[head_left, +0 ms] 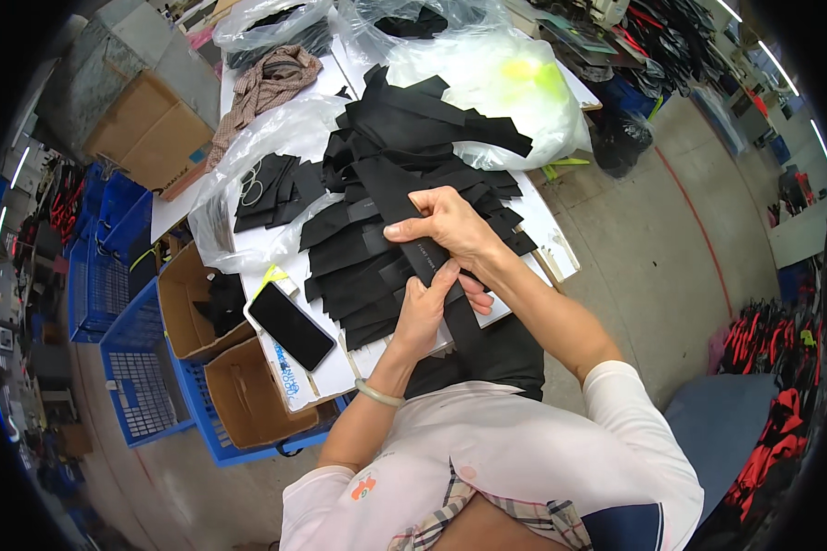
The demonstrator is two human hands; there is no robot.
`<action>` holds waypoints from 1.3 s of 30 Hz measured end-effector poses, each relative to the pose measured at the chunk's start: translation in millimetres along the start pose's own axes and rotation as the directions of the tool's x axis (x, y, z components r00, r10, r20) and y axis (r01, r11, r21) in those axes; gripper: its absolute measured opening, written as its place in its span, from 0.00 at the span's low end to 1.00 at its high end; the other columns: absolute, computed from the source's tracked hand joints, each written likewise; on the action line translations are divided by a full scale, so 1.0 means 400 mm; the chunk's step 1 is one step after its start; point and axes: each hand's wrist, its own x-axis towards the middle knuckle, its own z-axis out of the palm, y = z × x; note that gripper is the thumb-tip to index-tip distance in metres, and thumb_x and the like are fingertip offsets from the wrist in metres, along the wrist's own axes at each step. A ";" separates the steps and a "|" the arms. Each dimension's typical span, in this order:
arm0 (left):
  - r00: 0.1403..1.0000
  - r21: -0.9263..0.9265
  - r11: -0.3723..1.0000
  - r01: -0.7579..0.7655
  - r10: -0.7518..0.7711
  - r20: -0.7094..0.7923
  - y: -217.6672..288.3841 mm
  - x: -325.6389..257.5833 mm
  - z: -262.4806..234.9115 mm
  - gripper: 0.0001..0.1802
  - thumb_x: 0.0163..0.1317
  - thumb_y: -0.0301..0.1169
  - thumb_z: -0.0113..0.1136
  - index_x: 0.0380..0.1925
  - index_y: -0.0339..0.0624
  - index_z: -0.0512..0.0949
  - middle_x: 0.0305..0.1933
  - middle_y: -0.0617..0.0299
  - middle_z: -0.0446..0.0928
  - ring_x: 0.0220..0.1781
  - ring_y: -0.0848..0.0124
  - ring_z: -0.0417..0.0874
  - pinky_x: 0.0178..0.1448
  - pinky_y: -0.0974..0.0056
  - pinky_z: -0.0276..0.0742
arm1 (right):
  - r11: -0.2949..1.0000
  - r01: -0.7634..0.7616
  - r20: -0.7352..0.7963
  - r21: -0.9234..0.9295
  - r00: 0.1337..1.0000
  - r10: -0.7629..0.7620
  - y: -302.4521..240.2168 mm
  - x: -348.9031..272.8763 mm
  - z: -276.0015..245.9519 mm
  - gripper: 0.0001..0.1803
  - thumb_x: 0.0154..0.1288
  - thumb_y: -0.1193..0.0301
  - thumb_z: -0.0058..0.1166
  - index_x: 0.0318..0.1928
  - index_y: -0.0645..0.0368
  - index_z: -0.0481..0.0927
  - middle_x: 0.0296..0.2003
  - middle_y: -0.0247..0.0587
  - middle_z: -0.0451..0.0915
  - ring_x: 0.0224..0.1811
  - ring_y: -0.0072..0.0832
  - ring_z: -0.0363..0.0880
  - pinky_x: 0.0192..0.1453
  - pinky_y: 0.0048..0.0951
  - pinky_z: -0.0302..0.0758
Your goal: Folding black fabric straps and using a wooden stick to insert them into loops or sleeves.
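Note:
A long black fabric strip [388, 191] runs slantwise over the table in front of me, and its near end hangs down toward my lap. My right hand [458, 228] pinches it from the far side, thumb on top. Nearer to me, my left hand [419, 320] grips the same strip between thumb and fingers, with some fingertips showing beyond its edge. Pale small print lies on the strip between the two thumbs. Under and around it, many similar black strips [345, 286] are fanned out in overlapping rows. More black strips [427, 118] are heaped at the far end.
A smartphone [291, 327] lies by the table's left edge. Clear plastic bags [216, 216] and a checked cloth [271, 84] are farther off. Cardboard boxes [248, 381] in blue crates [141, 390] stand at the left. A stuffed white bag [533, 119] sits at far right.

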 end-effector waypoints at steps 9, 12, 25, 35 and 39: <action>0.997 -0.037 0.998 0.056 -0.054 0.050 -0.043 0.021 0.007 0.22 0.69 0.38 0.45 0.34 0.24 0.75 0.28 0.48 0.80 0.29 0.63 0.84 0.38 0.64 0.81 | 0.993 -0.030 -0.135 -0.118 0.991 0.014 -0.018 0.028 -0.007 0.10 0.57 0.69 0.61 0.24 0.63 0.78 0.22 0.32 0.76 0.22 0.15 0.71 0.26 0.18 0.67; 0.995 -0.091 0.992 -0.091 0.087 -0.047 -0.041 0.064 -0.013 0.19 0.69 0.38 0.47 0.37 0.29 0.76 0.32 0.52 0.80 0.32 0.67 0.82 0.40 0.66 0.78 | 0.978 -0.047 -0.028 -0.201 0.999 0.043 -0.049 -0.015 -0.014 0.15 0.59 0.65 0.59 0.38 0.67 0.81 0.30 0.34 0.79 0.31 0.16 0.71 0.36 0.20 0.68; 0.915 0.262 0.957 -0.123 0.212 -0.344 -0.051 0.012 -0.071 0.11 0.64 0.29 0.55 0.42 0.31 0.76 0.33 0.58 0.78 0.27 0.75 0.78 0.33 0.72 0.76 | 0.509 0.313 0.283 -0.802 0.949 -0.138 0.053 0.109 -0.109 0.11 0.50 0.72 0.62 0.35 0.64 0.82 0.25 0.49 0.81 0.26 0.37 0.80 0.35 0.30 0.74; 0.749 0.927 -0.165 -0.337 0.549 0.370 0.099 0.097 -0.198 0.30 0.42 0.27 0.69 0.49 0.32 0.73 0.38 0.53 0.73 0.43 0.59 0.74 0.51 0.59 0.65 | 0.648 0.116 0.249 -0.753 0.961 0.117 -0.030 0.078 -0.176 0.14 0.49 0.75 0.63 0.38 0.65 0.79 0.28 0.35 0.78 0.30 0.21 0.73 0.37 0.24 0.70; 0.764 0.915 -0.159 -0.370 0.508 0.397 0.090 0.113 -0.197 0.31 0.43 0.27 0.69 0.50 0.30 0.72 0.38 0.53 0.73 0.43 0.60 0.74 0.50 0.60 0.65 | 0.731 -0.003 0.173 -0.683 0.971 0.166 -0.016 0.058 -0.258 0.10 0.51 0.75 0.62 0.36 0.65 0.80 0.27 0.31 0.78 0.31 0.18 0.73 0.38 0.22 0.69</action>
